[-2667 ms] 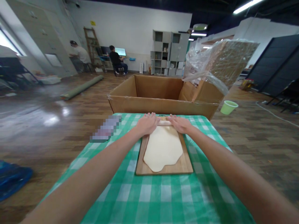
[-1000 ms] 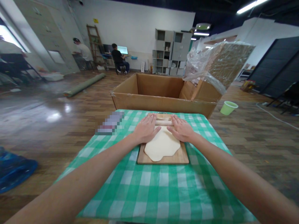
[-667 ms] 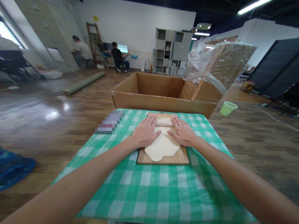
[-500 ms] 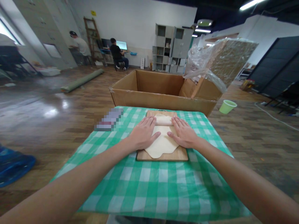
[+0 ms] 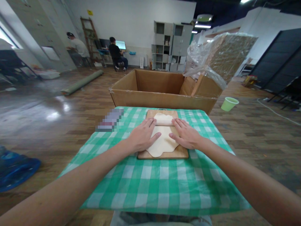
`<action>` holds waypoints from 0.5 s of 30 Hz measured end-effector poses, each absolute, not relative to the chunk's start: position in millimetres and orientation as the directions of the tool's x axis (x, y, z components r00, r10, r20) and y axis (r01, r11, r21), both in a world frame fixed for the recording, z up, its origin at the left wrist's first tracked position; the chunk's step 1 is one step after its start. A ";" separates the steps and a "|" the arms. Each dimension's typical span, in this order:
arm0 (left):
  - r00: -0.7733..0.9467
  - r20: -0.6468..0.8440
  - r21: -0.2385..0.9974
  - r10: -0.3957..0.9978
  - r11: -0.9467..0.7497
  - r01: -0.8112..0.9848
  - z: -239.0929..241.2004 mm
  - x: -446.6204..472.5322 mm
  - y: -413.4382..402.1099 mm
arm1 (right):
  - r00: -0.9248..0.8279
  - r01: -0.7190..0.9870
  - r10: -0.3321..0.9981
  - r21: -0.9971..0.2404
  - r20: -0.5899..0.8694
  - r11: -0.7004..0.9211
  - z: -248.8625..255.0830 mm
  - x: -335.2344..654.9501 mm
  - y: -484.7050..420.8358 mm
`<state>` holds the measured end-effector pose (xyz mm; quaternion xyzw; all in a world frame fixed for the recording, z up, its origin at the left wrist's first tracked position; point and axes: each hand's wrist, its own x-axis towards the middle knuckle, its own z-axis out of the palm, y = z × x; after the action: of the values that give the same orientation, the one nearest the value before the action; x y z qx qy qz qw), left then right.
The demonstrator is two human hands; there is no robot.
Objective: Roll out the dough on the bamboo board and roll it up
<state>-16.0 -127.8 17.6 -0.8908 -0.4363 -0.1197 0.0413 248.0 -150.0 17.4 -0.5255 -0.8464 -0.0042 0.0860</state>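
Observation:
A pale rolling pin [image 5: 164, 121] lies crosswise on a flat sheet of dough [image 5: 162, 141] near the far end of a wooden cutting board [image 5: 175, 154]. At the pin's left end, my left hand [image 5: 144, 134] rests with its fingers stretched out over it and its thumb spread over the dough. My right hand [image 5: 185, 133] mirrors it at the right end, fingers extended and thumb apart. The fingers cover both ends of the pin. Some dough shows beyond the pin, and its near edge is uneven.
A green-and-white checked cloth [image 5: 150, 185] covers the table. A pixelated flat object [image 5: 110, 120] lies at its left edge. Behind stands a large open cardboard box [image 5: 164, 99] with plastic wrap [image 5: 199, 59]. A green bucket [image 5: 229, 104] is on the floor; two people sit farther back.
The view has shifted slightly. Both hands stay on the ends of the rolling pin, which sits slightly nearer me on the board, with more dough showing beyond it.

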 end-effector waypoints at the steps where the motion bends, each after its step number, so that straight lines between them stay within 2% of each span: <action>1: 0.583 0.253 0.029 0.772 -0.608 0.793 17.0 -14.4 -122.3 | -0.428 0.893 0.893 -0.090 0.142 0.442 18.1 248.5 -144.1; 8: 0.561 0.265 0.021 0.784 -0.587 0.810 3.4 -4.9 -69.1 | -0.430 0.891 0.897 -0.114 0.101 0.439 15.0 253.9 -94.3; 15: 0.569 0.184 0.038 0.802 -0.584 0.811 1.8 4.7 -27.8 | -0.411 0.890 0.910 -0.190 0.057 0.415 14.2 256.7 -48.6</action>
<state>4.7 -27.8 1.8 -0.8853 -0.4554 -0.0910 0.0255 256.7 -48.6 14.2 -0.5372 -0.8376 0.0647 0.0758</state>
